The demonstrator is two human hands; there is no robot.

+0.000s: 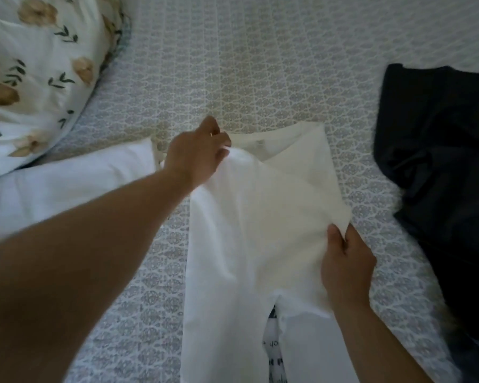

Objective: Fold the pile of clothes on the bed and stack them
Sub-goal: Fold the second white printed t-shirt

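White garment [246, 217] on the bed, pinched between left hand [197, 156] and right hand [346, 266], apparently mid-fold.

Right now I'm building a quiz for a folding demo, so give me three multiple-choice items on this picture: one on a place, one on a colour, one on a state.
1. Where does the dark garment lie relative to the white garment?
A. to its right
B. to its left
C. under it

2. What colour are the flowers on the floral pillow?
A. red
B. tan
C. blue

3. What is the right hand doing?
A. resting flat on the bedspread
B. hanging idle
C. pinching the white garment's edge

Answers:
1 A, the dark cloth sits at the frame's right edge on the bedspread.
2 B, tan blooms with green leaves.
3 C, its fingers close on the cloth, while the left hand grips the upper part.
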